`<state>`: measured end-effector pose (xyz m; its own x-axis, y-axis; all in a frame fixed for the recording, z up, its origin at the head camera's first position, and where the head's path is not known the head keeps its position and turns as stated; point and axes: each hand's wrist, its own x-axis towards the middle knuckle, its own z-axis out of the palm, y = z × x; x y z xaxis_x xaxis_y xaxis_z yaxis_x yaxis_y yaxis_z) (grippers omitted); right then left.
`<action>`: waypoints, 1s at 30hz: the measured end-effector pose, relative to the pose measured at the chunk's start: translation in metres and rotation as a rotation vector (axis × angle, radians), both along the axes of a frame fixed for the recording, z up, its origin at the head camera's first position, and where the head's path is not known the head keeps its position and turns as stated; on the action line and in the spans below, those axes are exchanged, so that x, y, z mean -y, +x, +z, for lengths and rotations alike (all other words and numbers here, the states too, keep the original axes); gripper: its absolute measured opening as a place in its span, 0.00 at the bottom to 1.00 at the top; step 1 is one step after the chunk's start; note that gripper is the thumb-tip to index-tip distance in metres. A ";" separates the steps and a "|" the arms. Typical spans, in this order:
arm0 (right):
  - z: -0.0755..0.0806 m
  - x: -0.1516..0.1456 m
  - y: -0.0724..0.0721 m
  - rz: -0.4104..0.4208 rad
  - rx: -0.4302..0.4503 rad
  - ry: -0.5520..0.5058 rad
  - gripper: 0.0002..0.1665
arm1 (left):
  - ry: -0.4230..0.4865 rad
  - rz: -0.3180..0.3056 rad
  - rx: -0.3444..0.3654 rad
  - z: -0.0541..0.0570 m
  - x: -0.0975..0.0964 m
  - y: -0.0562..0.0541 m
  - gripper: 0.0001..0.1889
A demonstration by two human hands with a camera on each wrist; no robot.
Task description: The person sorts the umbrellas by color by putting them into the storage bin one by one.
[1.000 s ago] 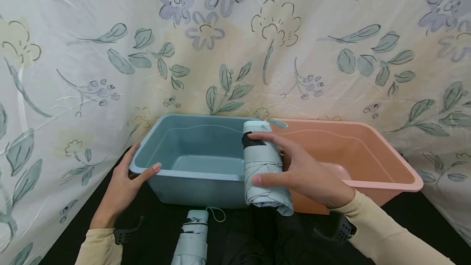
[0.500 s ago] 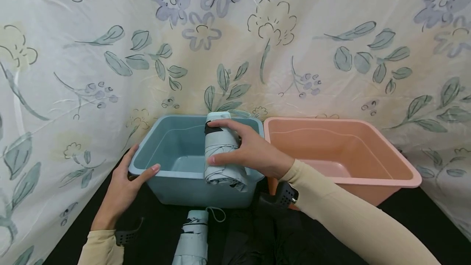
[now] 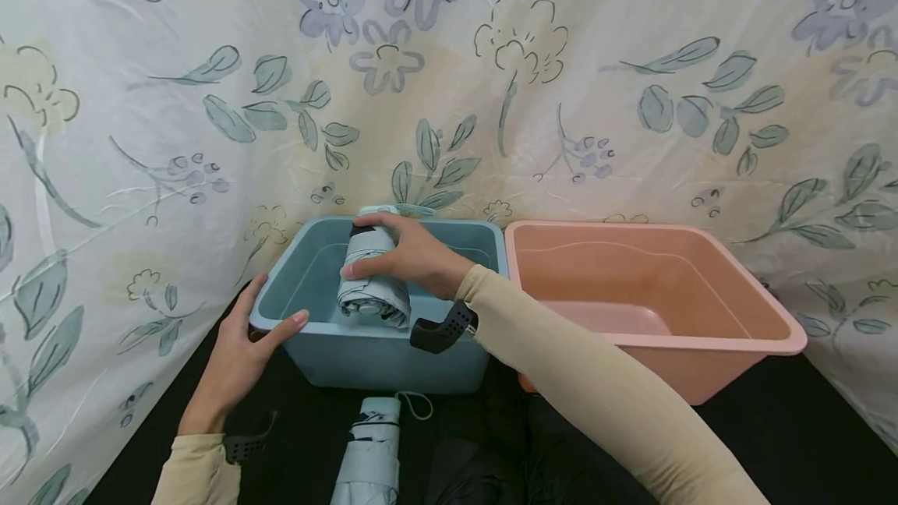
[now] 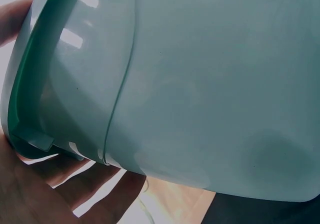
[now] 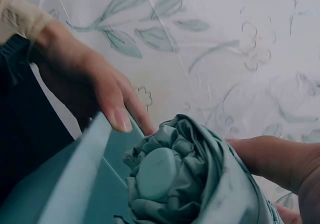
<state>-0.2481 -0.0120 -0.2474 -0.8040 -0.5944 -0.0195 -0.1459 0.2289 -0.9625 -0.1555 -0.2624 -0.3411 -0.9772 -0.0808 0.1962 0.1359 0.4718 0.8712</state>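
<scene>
My right hand grips a rolled-up pale blue folding umbrella above the blue plastic tub. The umbrella is tilted, its handle end toward the tub's back rim. In the right wrist view its round cap and the gathered cloth face the camera. At the tub's left front corner my left hand holds the rim, thumb over the edge. The left wrist view shows its fingers against the tub's outer wall. A second folded umbrella with a wrist loop lies in front of the tub.
A pink tub stands right beside the blue one. Behind both hangs a floral curtain, which also runs along the left and right sides. The surface below is black.
My right hand has carried the umbrella left, from where the two tubs meet to over the blue tub. The left hand stays on the rim.
</scene>
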 end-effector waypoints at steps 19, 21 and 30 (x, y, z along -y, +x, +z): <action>-0.027 0.054 -0.024 -0.058 0.095 0.072 0.43 | -0.018 -0.023 0.010 0.002 0.004 0.000 0.50; -0.028 0.057 -0.024 -0.058 0.098 0.083 0.43 | -0.016 -0.026 0.014 0.002 0.004 0.000 0.50; -0.033 0.070 -0.027 -0.081 0.078 0.130 0.42 | -0.013 -0.031 0.010 0.001 0.009 0.001 0.49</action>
